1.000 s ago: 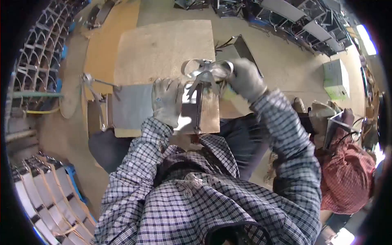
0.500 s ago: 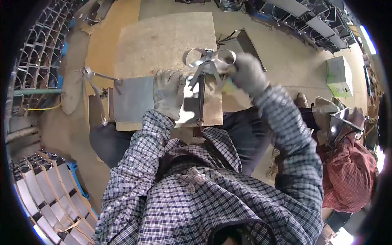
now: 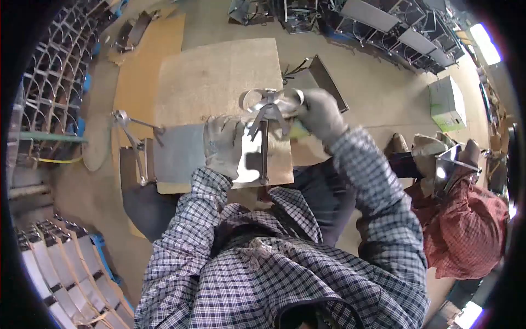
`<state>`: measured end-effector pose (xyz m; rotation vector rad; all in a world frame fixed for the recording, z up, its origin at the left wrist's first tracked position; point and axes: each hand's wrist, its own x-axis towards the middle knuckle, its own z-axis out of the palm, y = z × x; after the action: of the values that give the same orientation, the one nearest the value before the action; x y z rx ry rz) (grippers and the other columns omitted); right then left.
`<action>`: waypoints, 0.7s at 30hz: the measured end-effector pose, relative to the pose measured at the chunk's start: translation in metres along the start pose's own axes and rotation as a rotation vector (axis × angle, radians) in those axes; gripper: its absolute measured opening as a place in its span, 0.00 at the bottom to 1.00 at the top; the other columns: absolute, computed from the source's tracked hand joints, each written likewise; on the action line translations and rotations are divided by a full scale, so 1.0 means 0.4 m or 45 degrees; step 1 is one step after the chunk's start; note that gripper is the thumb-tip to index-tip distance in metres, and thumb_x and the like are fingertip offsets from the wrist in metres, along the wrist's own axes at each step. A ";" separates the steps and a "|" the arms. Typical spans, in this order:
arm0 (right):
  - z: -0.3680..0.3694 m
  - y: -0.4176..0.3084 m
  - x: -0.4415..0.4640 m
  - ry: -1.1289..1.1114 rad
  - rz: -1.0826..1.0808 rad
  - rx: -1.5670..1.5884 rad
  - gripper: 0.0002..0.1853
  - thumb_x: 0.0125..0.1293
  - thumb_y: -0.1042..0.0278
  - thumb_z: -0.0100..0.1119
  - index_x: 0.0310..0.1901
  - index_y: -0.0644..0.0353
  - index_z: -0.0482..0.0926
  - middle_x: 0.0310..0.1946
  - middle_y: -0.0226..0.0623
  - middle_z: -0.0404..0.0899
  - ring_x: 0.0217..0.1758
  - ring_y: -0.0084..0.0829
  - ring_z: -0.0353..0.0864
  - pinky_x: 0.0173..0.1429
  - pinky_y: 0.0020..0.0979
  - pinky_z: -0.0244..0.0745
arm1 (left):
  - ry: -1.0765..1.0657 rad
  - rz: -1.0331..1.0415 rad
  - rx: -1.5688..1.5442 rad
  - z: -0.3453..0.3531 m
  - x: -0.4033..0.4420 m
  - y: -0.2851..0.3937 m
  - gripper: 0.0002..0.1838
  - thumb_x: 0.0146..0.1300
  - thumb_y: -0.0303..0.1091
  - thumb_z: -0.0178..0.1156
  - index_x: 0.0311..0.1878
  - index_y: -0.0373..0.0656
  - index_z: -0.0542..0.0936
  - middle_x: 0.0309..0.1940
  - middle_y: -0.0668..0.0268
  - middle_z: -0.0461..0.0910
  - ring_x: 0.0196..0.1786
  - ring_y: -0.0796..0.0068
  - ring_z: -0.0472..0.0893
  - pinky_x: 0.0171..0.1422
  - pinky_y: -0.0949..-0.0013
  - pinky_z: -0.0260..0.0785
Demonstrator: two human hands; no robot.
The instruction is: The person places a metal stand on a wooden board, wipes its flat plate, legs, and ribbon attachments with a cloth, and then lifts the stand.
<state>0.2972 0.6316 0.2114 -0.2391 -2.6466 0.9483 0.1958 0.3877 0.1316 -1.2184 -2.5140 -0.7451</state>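
barely a shift in this last half second: the view has tipped and everything sits slightly lower, yet the left hand [image 3: 222, 147] stays flat on the metal panel [image 3: 178, 154], laid along the near edge of the tabletop [image 3: 219, 71], and the right hand [image 3: 324, 114] stays up by the bow-shaped metal strap [image 3: 268, 111] at the panel's right end. so the work seems to be on the same spot, same step. left fingers straight, slightly apart; right fingers curled and blurred, and i cannot tell what they pinch. now the count: two gloved hands, one panel, one strap with two loops, one dark bar [image 3: 264, 153] below it, one pale carton [image 3: 447, 103] off right.
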 end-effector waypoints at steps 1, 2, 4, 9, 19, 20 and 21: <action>0.029 -0.011 -0.064 -0.017 0.027 -0.132 0.10 0.52 0.64 0.67 0.36 0.56 0.85 0.32 0.45 0.82 0.38 0.49 0.83 0.42 0.45 0.78 | 0.002 -0.071 -0.054 -0.021 0.010 0.022 0.14 0.71 0.40 0.55 0.49 0.43 0.82 0.49 0.59 0.80 0.59 0.57 0.74 0.77 0.51 0.56; 0.068 0.022 -0.119 -0.188 -0.132 -0.280 0.09 0.53 0.67 0.65 0.36 0.57 0.84 0.30 0.46 0.82 0.38 0.48 0.84 0.43 0.45 0.78 | 0.001 -0.134 -0.104 -0.033 0.018 0.035 0.14 0.71 0.41 0.55 0.49 0.43 0.82 0.49 0.59 0.80 0.59 0.57 0.74 0.77 0.51 0.55; 0.117 0.010 -0.210 -0.401 -0.121 -0.300 0.07 0.55 0.65 0.64 0.35 0.55 0.83 0.27 0.44 0.81 0.35 0.47 0.84 0.42 0.44 0.79 | -0.031 -0.127 0.043 -0.035 0.018 0.039 0.14 0.71 0.42 0.55 0.48 0.43 0.82 0.49 0.60 0.79 0.60 0.57 0.73 0.77 0.51 0.55; -0.017 -0.002 0.007 -0.236 -0.068 -0.334 0.14 0.52 0.66 0.68 0.42 0.56 0.84 0.31 0.47 0.82 0.37 0.51 0.82 0.42 0.44 0.78 | -0.053 0.007 0.065 0.017 0.002 -0.008 0.15 0.71 0.42 0.55 0.50 0.43 0.81 0.50 0.60 0.79 0.60 0.57 0.73 0.77 0.51 0.55; 0.123 -0.015 -0.248 -0.287 0.114 -0.171 0.10 0.54 0.69 0.65 0.39 0.59 0.84 0.31 0.50 0.82 0.38 0.53 0.83 0.42 0.45 0.78 | -0.108 -0.217 0.046 -0.033 0.018 0.042 0.14 0.71 0.41 0.54 0.52 0.44 0.78 0.52 0.60 0.77 0.61 0.56 0.71 0.78 0.52 0.53; 0.110 -0.040 -0.259 -0.305 0.176 -0.159 0.11 0.54 0.69 0.65 0.40 0.59 0.84 0.32 0.51 0.83 0.39 0.52 0.84 0.43 0.44 0.78 | -0.116 -0.219 0.082 -0.034 0.020 0.045 0.14 0.71 0.41 0.55 0.53 0.44 0.78 0.52 0.60 0.76 0.61 0.55 0.71 0.78 0.52 0.54; 0.089 -0.047 -0.256 -0.390 0.265 -0.131 0.13 0.54 0.67 0.66 0.41 0.59 0.84 0.33 0.51 0.83 0.40 0.52 0.84 0.45 0.43 0.79 | -0.099 -0.200 0.096 -0.046 0.020 0.054 0.13 0.71 0.41 0.55 0.51 0.45 0.79 0.51 0.59 0.77 0.61 0.56 0.72 0.78 0.53 0.54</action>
<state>0.3794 0.5695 0.1730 -0.4319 -3.0027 0.9804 0.2078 0.3942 0.1578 -1.0544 -2.6993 -0.6425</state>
